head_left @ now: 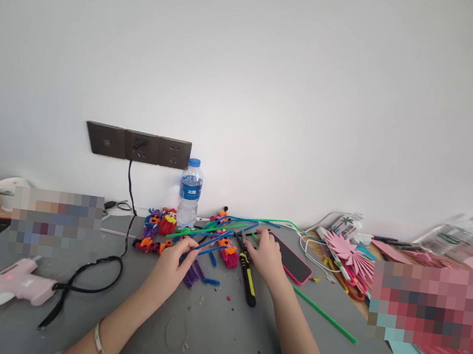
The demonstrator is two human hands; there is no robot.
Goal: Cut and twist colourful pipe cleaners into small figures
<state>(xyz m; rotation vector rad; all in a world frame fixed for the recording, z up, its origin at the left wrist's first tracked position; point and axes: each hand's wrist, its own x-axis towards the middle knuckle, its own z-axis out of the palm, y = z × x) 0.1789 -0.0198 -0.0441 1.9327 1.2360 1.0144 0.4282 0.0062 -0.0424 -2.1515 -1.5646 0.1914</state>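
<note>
Blue pipe cleaners (212, 243) are pinched in my left hand (178, 256), just left of the middle. My right hand (267, 256) reaches over the jaws of yellow-and-black pliers (249, 280); its fingers are bent, and what they hold, if anything, is hidden. Green pipe cleaners (325, 314) lie to the right of my right hand and also behind both hands. Small fuzzy figures in purple, red and orange (168, 222) stand and lie beyond my left hand. Short purple pieces (191, 275) lie beside it.
A water bottle (189, 194) stands by the wall. At the left lies a pink glue gun (13, 287) with a black cord. A phone (293, 261), white cable and pink paper fan (348, 254) are to the right.
</note>
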